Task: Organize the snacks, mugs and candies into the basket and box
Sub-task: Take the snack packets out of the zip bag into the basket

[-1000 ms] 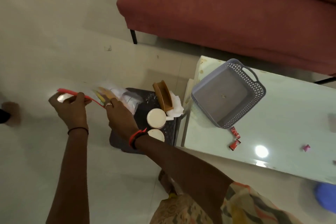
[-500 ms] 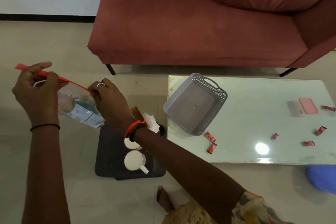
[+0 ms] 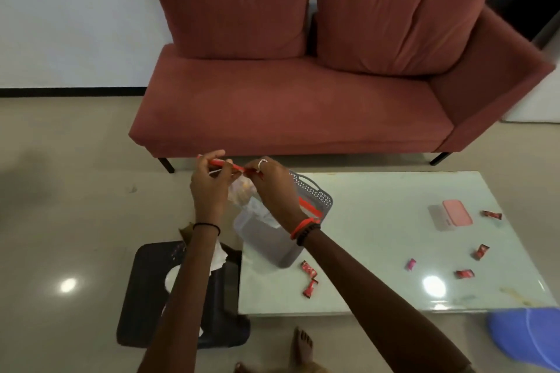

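Observation:
Both hands hold a clear zip bag of snacks [image 3: 244,195] by its red seal strip, above the grey perforated basket [image 3: 318,195] at the table's left end. My left hand [image 3: 209,183] pinches the strip's left end, my right hand [image 3: 269,182] the right end. The bag hangs down into the basket, where another red strip shows. Red candies [image 3: 309,277] lie on the glass table [image 3: 378,236] by the basket, and several more [image 3: 465,274] lie to the right. A small box with a pink lid [image 3: 451,215] sits at the far right. White mugs [image 3: 172,277] stand in a dark tray [image 3: 145,297] on the floor, partly hidden by my left arm.
A red sofa [image 3: 303,94] stands behind the table. A blue object [image 3: 527,336] lies at the lower right on the floor. A bare foot [image 3: 303,345] is near the table's front edge. White paper and a brown item also sit in the dark tray.
Both hands have carried the snack bag from over the floor tray on the left to above the basket, and my hands have come closer together on the red strip.

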